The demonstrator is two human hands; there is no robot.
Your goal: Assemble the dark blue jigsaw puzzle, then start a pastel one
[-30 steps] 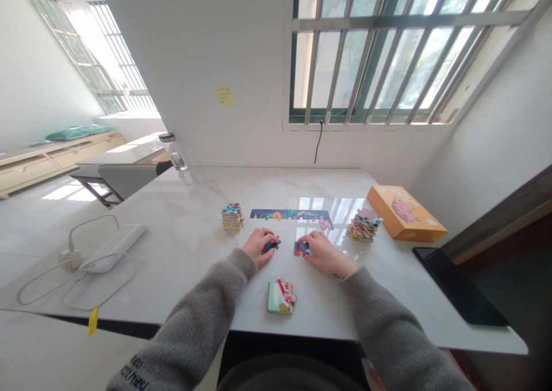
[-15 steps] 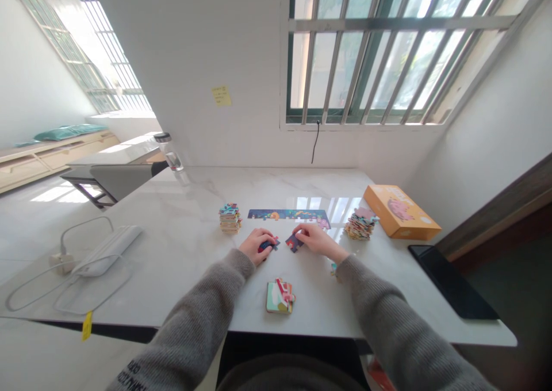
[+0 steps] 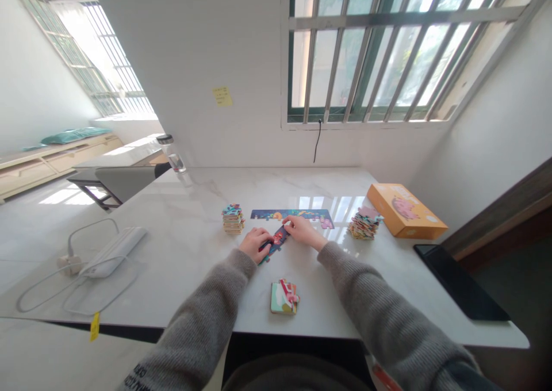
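Note:
My left hand is closed on a dark blue and red jigsaw piece, low over the white table. My right hand pinches the upper corner of another dark jigsaw piece with a red figure on it. The two pieces now touch edge to edge on a slant; whether they interlock I cannot tell. Just behind my hands lies a joined strip of puzzle with a dark blue underwater-like picture, partly covered by my right fingers. Nearer to me sits a small pile of pieces, green and red on top.
Stacks of puzzle pieces stand at left and right. Beyond the right stack are an orange box and a black tablet-like slab. A white power strip with cables lies left; a bottle stands at the far left corner.
My right hand has moved left and slightly away from me, bringing its jigsaw piece against the one in my left hand. The gap between the pieces has closed. My left hand stays nearly in place.

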